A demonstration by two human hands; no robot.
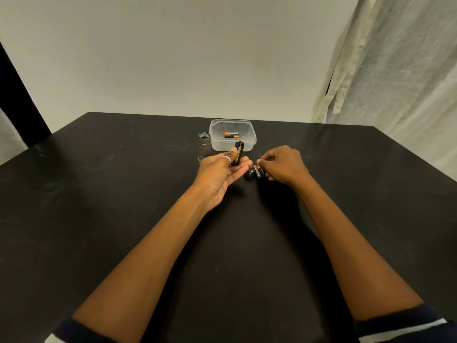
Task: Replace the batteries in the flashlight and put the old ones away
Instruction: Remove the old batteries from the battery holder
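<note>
1. Head view showed two bare forearms reaching over the black table (123, 194).
2. Right hand (284, 164) pinched one of two loose batteries (259, 172) beside a metal end cap (250, 172); better to check polarity before seating.
3. Left hand (222, 169) gripped one black battery holder (238, 153), best kept steady.
4. Farther stood one flashlight body (204, 146) upright beside one clear tub (232, 134) holding batteries, count unclear.

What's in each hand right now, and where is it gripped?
The left hand holds a black battery holder by its lower end, thumb against its side. The right hand fingers pinch the batteries lying on the table.
</note>
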